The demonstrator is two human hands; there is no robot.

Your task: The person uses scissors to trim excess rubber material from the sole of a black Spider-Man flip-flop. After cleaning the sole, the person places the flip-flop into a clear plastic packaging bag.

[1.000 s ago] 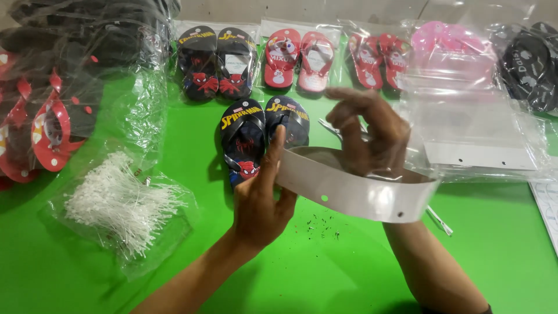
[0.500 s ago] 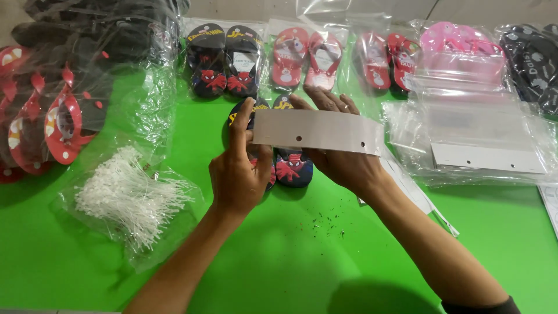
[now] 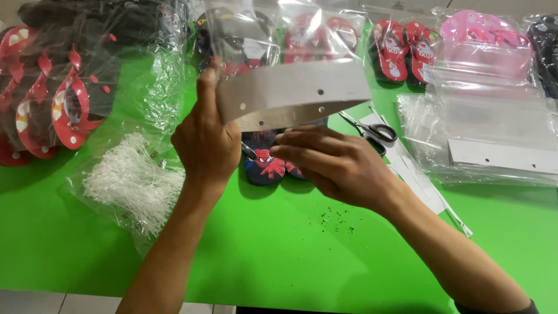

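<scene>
My left hand (image 3: 204,142) holds up a clear plastic bag (image 3: 273,43) by its white cardboard header (image 3: 290,96), which has small punched holes. My right hand (image 3: 334,163) is under the header's lower edge, fingers pointing left and touching the bag's opening. Below the bag, a pair of dark blue flip-flops (image 3: 264,163) with a red figure print lies on the green table (image 3: 261,250), partly hidden by both hands.
A bundle of white plastic tag fasteners (image 3: 131,183) in a bag lies left. Bagged red and black sandals (image 3: 52,104) are stacked far left. Packed flip-flop pairs (image 3: 407,49) line the back. Scissors (image 3: 372,132) and a stack of clear header bags (image 3: 494,125) sit at right.
The bag with its header has been raised and tilted upright in front of the camera. My right hand moved from behind the header to its lower edge.
</scene>
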